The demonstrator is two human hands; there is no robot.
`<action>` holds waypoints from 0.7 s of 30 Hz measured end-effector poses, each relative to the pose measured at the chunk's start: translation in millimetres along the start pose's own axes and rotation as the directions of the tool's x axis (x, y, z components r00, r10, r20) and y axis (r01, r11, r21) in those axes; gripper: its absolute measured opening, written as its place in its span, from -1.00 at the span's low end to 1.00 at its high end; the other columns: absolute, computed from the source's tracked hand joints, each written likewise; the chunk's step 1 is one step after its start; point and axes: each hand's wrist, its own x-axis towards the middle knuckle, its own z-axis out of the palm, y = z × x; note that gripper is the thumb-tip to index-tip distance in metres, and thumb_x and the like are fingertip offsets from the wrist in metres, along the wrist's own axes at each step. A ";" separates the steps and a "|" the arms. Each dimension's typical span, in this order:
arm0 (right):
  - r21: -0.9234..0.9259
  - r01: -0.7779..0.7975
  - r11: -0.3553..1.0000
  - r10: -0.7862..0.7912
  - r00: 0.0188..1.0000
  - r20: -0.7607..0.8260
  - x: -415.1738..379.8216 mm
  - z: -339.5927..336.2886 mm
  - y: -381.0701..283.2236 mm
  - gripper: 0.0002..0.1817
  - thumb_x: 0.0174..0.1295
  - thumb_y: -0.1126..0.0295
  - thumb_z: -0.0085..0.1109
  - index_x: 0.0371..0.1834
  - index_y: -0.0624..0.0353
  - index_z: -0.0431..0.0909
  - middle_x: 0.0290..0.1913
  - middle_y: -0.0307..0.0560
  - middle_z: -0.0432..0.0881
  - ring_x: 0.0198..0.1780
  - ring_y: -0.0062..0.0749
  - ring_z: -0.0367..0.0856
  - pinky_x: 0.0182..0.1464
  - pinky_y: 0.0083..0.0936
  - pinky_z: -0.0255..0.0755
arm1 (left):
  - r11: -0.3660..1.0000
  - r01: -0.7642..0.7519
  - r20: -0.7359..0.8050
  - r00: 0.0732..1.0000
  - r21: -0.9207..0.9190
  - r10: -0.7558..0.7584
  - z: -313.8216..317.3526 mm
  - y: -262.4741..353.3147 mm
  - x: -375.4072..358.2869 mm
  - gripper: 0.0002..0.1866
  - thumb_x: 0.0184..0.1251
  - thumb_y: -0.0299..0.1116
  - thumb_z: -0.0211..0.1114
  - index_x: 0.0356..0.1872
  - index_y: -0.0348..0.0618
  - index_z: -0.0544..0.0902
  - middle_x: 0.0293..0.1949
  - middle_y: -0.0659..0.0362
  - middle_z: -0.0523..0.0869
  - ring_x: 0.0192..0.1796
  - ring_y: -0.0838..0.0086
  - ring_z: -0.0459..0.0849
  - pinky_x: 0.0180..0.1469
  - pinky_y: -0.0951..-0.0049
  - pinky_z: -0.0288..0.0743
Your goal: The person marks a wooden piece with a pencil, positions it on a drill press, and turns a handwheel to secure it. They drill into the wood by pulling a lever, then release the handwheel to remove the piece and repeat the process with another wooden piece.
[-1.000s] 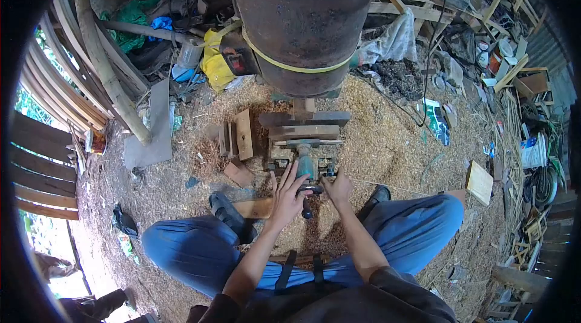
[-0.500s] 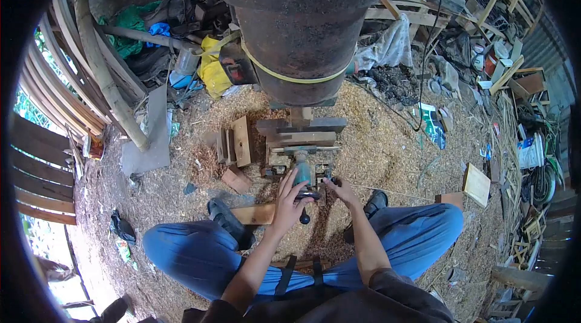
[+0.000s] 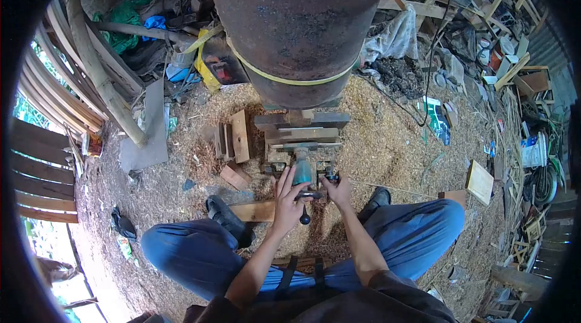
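In the middle of the head view a green cylindrical machine part (image 3: 303, 173), like a lathe tailstock, stands with a dark handwheel (image 3: 310, 194) at its near end. A black ball-ended crank handle (image 3: 305, 219) hangs from the wheel. My left hand (image 3: 287, 202) curls round the wheel's left side, its longer fingers lying along the green body. To the right, my right hand (image 3: 337, 191) closes its fingertips on a small dark knob (image 3: 331, 177) beside the green part. Its palm side is hidden.
A large rusty drum (image 3: 296, 39) with a yellow band overhangs the machine's wooden beams (image 3: 302, 134). Wood blocks (image 3: 240, 137) stand on shavings at left, a plank (image 3: 253, 212) lies by my left foot. A long pole (image 3: 100, 69) leans left; a black cable (image 3: 428, 81) hangs right.
My right hand has shifted slightly up and left, its fingers nearer together on the knob. The left hand stays at the wheel. The view has tilted a little, so the drum looks larger.
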 end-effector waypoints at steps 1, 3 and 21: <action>-0.105 0.018 0.994 -0.021 0.999 -0.031 -2.2 2.2 -1.1 -0.22 0.07 -0.30 0.42 -0.03 0.29 0.63 -0.35 0.09 0.73 -0.16 -0.05 0.72 0.21 0.02 0.38 | 1.000 -0.002 -0.021 1.000 0.032 0.002 1.1 -0.2 -1.3 -0.65 0.25 -0.32 0.47 0.07 -0.02 0.77 0.60 0.05 0.29 0.66 0.07 0.12 0.64 -0.23 -0.22; -0.208 0.031 0.978 -0.045 0.997 -0.061 -3.5 7.3 3.0 -0.22 0.07 -0.29 0.41 0.00 0.27 0.62 -0.31 0.12 0.74 -0.11 0.06 0.72 0.31 0.20 0.25 | 0.998 -0.004 -0.039 0.999 0.064 0.007 3.7 -0.8 -2.6 -0.66 0.24 -0.32 0.47 0.07 -0.01 0.78 0.61 0.05 0.28 0.66 0.07 0.10 0.64 -0.24 -0.25; -0.410 0.044 0.911 -0.054 0.998 -0.012 3.4 -2.8 -3.0 -0.25 0.03 -0.23 0.37 -0.01 0.29 0.59 -0.22 0.28 0.77 -0.05 0.26 0.73 0.31 0.28 0.20 | 0.998 -0.032 0.024 0.999 0.052 0.031 -2.9 -2.6 -1.6 -0.51 0.23 -0.34 0.49 0.23 0.02 0.68 0.59 0.09 0.31 0.65 0.08 0.12 0.63 -0.32 -0.36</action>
